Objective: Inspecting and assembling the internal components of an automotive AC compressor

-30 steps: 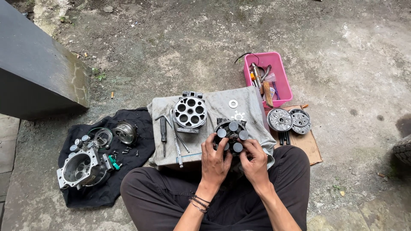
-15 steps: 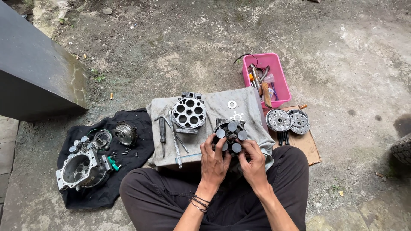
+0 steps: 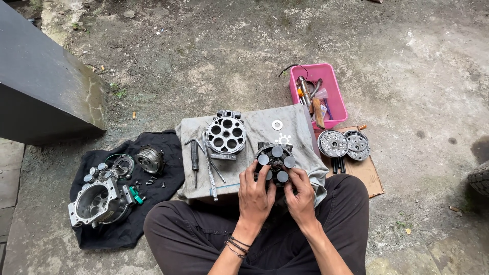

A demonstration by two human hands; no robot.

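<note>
Both hands, the left hand and the right hand, curl around a round metal part with pistons, holding it up just over the near edge of the grey cloth. The part looks heavy and maybe oily, so it could slip and knock the drilled metal block on its left. A loose piston could also fall out and roll onto the dirty ground.
</note>
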